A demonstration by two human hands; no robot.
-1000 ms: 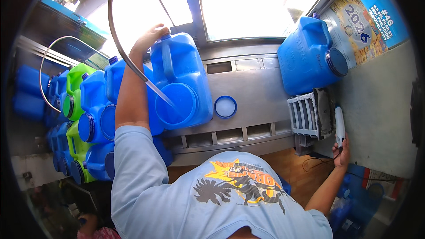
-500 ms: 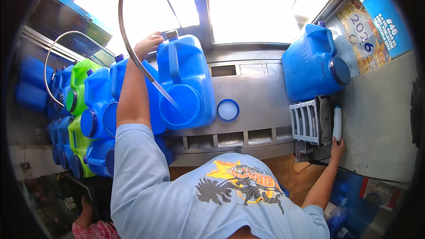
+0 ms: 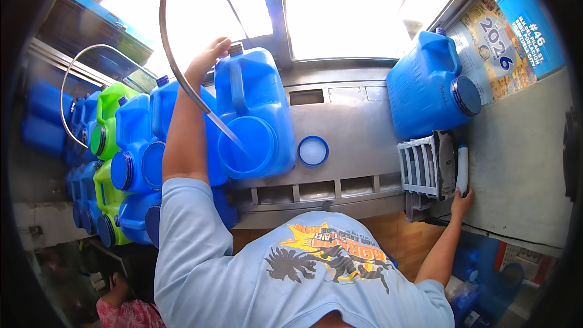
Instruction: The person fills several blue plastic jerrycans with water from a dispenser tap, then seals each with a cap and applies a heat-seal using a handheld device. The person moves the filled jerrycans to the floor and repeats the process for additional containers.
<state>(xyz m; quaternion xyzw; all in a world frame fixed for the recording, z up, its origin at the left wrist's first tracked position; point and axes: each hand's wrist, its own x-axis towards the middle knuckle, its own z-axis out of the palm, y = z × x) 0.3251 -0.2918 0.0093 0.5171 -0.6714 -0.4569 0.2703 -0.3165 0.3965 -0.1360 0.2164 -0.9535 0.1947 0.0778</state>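
Observation:
A blue water jug stands on the steel counter, its wide round mouth facing me and uncapped. The clear end of a grey hose reaches into that mouth. My left hand is at the jug's far left corner, beside the small dark cap; its fingers look stretched out, with nothing seen in them. Far to the right, my right hand has its fingers round the lower end of a long white rounded object. A round blue-rimmed lid lies on the counter right of the jug.
Blue and green jugs are stacked at left, with a second hose arching over them. A capped blue jug stands at the right, behind a white slatted rack. Another person's arm shows at lower left.
My left hand has shifted slightly up and right, its fingers closer to the small cap. My right hand stays at the white object. The other person's arm has moved slightly.

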